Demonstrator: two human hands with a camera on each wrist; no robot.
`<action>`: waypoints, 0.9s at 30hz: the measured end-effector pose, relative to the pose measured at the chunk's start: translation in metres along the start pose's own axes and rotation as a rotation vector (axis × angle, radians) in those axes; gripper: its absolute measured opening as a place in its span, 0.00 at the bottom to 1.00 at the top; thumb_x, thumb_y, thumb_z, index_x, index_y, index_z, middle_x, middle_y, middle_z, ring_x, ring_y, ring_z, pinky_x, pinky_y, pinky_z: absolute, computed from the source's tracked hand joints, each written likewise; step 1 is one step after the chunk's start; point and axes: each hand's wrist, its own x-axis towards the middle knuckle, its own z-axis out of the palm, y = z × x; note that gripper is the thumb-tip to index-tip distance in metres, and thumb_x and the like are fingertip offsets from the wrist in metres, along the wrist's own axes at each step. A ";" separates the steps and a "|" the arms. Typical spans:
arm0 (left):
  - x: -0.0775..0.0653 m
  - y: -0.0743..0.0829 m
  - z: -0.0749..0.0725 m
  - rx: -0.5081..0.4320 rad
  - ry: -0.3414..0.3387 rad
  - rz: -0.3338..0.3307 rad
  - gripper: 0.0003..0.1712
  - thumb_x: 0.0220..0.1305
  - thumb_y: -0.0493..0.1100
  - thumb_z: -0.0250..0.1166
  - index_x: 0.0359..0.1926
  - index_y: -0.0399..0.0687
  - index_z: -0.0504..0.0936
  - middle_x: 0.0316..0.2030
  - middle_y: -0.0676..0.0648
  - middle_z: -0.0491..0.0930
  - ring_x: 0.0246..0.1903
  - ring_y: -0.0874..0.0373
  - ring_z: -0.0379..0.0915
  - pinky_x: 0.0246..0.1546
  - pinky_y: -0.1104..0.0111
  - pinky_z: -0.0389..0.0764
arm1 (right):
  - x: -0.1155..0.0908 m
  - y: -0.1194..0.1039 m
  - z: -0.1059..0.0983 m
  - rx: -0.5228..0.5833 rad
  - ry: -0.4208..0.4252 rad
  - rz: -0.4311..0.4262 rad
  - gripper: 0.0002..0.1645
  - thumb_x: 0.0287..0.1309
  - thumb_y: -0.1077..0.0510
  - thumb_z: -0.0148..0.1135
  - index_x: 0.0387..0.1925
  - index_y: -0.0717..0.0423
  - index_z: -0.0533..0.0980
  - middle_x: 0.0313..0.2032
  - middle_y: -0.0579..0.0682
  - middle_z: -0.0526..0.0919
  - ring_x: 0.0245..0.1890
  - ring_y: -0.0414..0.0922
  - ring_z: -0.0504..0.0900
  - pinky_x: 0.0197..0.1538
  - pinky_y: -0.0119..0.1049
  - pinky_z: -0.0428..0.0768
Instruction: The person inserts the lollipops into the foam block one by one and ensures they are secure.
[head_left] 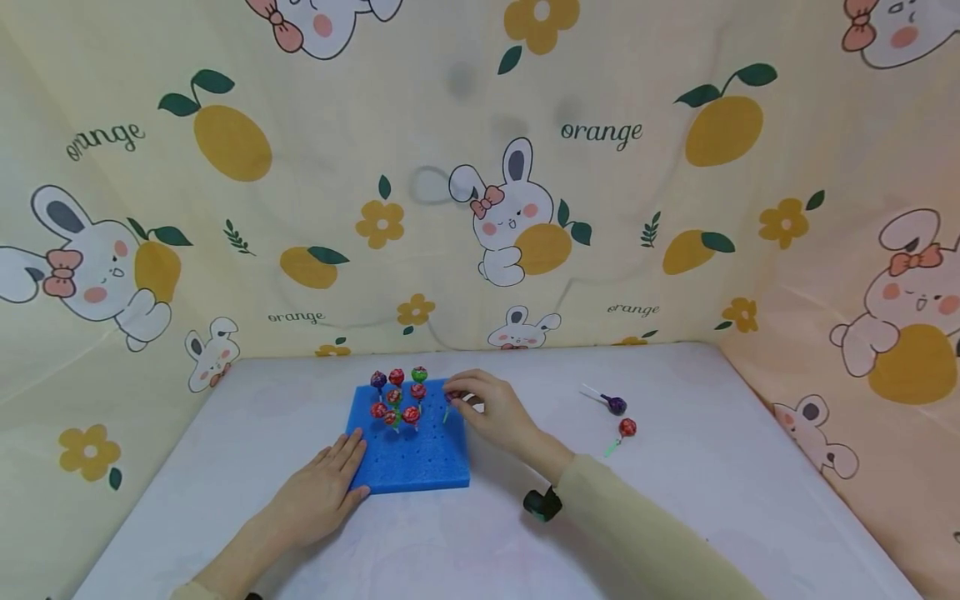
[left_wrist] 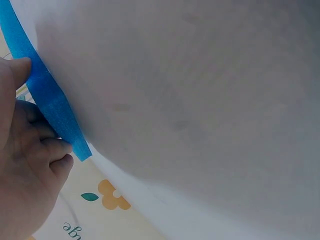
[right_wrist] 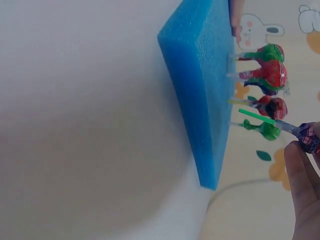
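A blue foam board [head_left: 420,468] with rows of small holes lies flat on the table. Several wrapped lollipops stand upright by their sticks in its far left part, among them a purple one [head_left: 378,380], a red one [head_left: 411,414] and a green one [head_left: 419,374]. My left hand [head_left: 318,492] rests on the board's near left edge, fingers stretched out. Over the board's right side my right hand [head_left: 491,408] pinches another lollipop by its dark purple wrapped head [right_wrist: 307,137]. Its green stick [right_wrist: 256,116] points toward the board's top, with the tip apart from the foam.
Right of the board, a purple lollipop [head_left: 617,406] with a white stick and a red lollipop [head_left: 627,427] with a green stick lie on the white tabletop [head_left: 675,500]. A printed cloth backdrop [head_left: 637,200] rises behind the table and along both sides.
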 end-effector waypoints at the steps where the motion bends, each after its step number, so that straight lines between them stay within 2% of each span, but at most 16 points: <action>1: 0.000 0.000 0.000 0.000 0.000 0.001 0.41 0.80 0.57 0.56 0.77 0.29 0.60 0.78 0.31 0.56 0.78 0.35 0.51 0.74 0.41 0.62 | 0.001 0.000 0.002 -0.001 -0.003 0.002 0.15 0.68 0.68 0.66 0.55 0.60 0.84 0.56 0.53 0.83 0.53 0.47 0.86 0.51 0.27 0.85; 10: 0.000 0.001 0.000 -0.011 -0.001 0.000 0.41 0.80 0.57 0.55 0.77 0.29 0.60 0.78 0.31 0.55 0.78 0.35 0.51 0.75 0.41 0.62 | 0.006 -0.005 0.011 -0.015 -0.033 0.020 0.15 0.69 0.67 0.66 0.55 0.59 0.84 0.57 0.52 0.83 0.54 0.46 0.85 0.52 0.32 0.86; 27: 0.000 -0.001 -0.001 -0.002 -0.003 0.002 0.41 0.80 0.57 0.55 0.77 0.29 0.60 0.78 0.31 0.55 0.78 0.35 0.51 0.74 0.41 0.62 | 0.008 0.000 0.019 -0.028 -0.040 0.019 0.14 0.69 0.66 0.66 0.54 0.57 0.85 0.57 0.52 0.84 0.54 0.46 0.84 0.51 0.30 0.86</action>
